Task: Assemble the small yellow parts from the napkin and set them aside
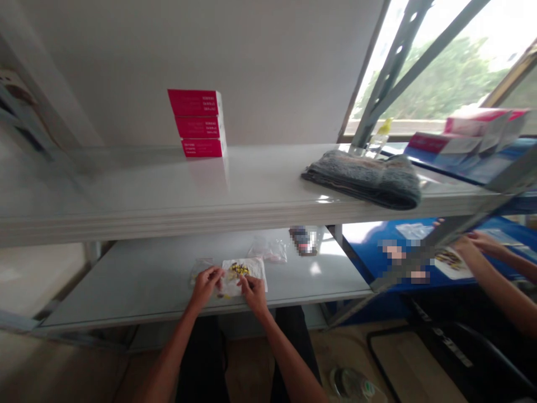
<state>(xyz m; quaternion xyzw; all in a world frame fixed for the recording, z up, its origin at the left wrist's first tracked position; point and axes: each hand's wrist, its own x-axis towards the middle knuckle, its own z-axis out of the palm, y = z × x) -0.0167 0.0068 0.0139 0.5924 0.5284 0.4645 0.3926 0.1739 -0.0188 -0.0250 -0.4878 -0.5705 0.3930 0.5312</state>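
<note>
Head view, downward onto a lower white metal shelf (104, 296). Small heap of yellow and dark pieces (238, 271) at the centre of a crumpled white paper sheet (257, 270), exact kind of piece too small to tell. Sheet's long axis roughly side to side across the shelf, short axis running front to back.

Left hand (205, 285) at the sheet's left side, fingers curled and close together, fingertips (220, 274) just left of the heap. Right hand (251, 292) at the sheet's near edge, thumb and forefinger brought together in a pinch just short of the heap's near side. Whether either hand clamps a small piece: impossible to tell from this view.

Heap between both hands, ahead of the wrists and slightly closer to the right fingertips than to the left. Clear plastic bag (200, 268) partly under the left hand; second clear plastic bag (268, 250) farther back on the shelf, beside a pixelated object (304, 240).

Above, on the upper white shelf (104, 193): stack of three red boxes (197, 123) and a folded grey towel (363, 179). Off to the right, well apart, a co-worker's hand (478, 243) near a second white sheet (451, 260) on a blue surface (364, 246).
</note>
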